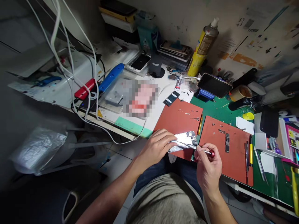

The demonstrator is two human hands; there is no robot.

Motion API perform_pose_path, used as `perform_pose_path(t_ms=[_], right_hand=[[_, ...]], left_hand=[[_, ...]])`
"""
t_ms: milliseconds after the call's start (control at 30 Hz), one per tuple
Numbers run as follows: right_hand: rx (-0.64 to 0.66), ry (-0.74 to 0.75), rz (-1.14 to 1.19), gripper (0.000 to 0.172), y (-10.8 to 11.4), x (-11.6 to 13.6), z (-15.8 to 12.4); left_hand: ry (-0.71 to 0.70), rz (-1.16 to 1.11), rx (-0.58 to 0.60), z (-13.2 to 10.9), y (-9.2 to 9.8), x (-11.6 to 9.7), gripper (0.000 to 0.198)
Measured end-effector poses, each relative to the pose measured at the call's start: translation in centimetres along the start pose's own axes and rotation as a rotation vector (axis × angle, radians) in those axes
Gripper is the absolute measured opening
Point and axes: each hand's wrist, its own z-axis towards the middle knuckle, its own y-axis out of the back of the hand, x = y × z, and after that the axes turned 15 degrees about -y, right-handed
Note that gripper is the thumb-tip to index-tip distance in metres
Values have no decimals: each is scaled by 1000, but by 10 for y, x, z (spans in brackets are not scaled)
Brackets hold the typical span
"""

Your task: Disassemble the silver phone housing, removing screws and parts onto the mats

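Note:
My left hand (157, 146) grips the near end of an opened silver phone housing (185, 139), which lies brightly lit at the front edge of a red work mat (179, 116). My right hand (208, 168) pinches a small screwdriver with a red cap (201, 150); its thin shaft points left, with the tip over the housing. A loose circuit board (227, 142) rests on a second red mat (231, 155) to the right.
A yellow spray can (202, 46) stands at the back wall. A dark phone (214, 85) sits propped behind the mats, near a stack of phones (175, 51). White cables (70, 65) hang at left. Screwdrivers and tweezers (248, 155) lie at right on the green mat (268, 180).

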Motion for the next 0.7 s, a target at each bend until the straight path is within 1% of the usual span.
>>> perform_pose_path(t_ms=[67,167,300,400,500,600,700], right_hand=[[16,-4,5,35,0,0,-1],[26,-12,6,35,2,-2,0],[-8,9,-2,35,10,-2,6],[-138,131,-31,35,21,-3,16],[-264,249,-62,36,31,-7,29],[-307,302,-57,36,36,-13,36],[-311,324,-54,35,36,-17,37]], left_hand=[[-7,-39,-2,1,-1,0,9],[-19,-73,27,1,1,1,12],[-3,-70,57,8,9,11,11],[37,47,29,22,12,26,12],[90,214,78,40,7,43,14],[132,326,153,55,-2,58,16],[159,373,181,62,-9,67,21]])
